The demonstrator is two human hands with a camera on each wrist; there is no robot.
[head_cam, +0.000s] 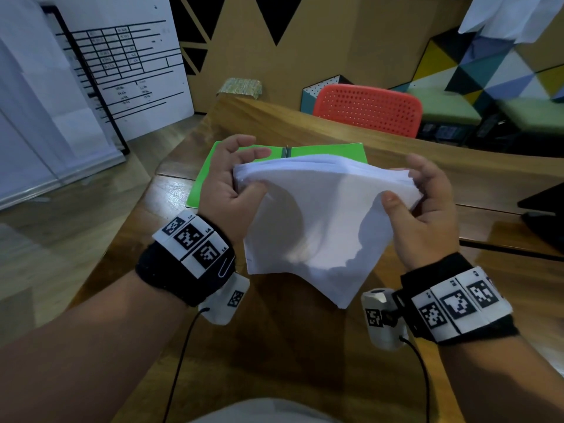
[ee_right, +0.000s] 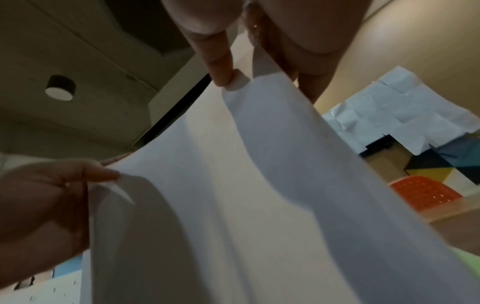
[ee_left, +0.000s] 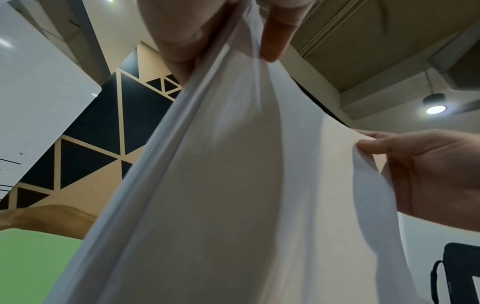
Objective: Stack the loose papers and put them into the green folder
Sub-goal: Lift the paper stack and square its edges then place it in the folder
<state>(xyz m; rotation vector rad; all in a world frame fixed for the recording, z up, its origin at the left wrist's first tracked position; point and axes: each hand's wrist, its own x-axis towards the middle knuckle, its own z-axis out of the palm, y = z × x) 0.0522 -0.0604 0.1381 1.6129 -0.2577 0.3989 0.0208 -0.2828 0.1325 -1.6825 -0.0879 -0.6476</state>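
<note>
A stack of white papers (head_cam: 317, 215) is held in the air above the wooden table, sagging in the middle. My left hand (head_cam: 232, 184) grips its left edge, thumb on top. My right hand (head_cam: 418, 203) grips the right edge the same way. From below, the left wrist view shows the paper stack (ee_left: 233, 185) pinched by my left hand (ee_left: 223, 37), with my right hand (ee_left: 426, 170) at the far side. The right wrist view shows the papers (ee_right: 259, 195) the same way. The green folder (head_cam: 329, 149) lies open on the table behind the papers, mostly hidden by them.
A red perforated chair (head_cam: 369, 108) stands behind the table's far edge (head_cam: 274, 117). A dark object (head_cam: 543, 215) lies at the table's right side. A whiteboard (head_cam: 116, 62) stands on the floor to the left.
</note>
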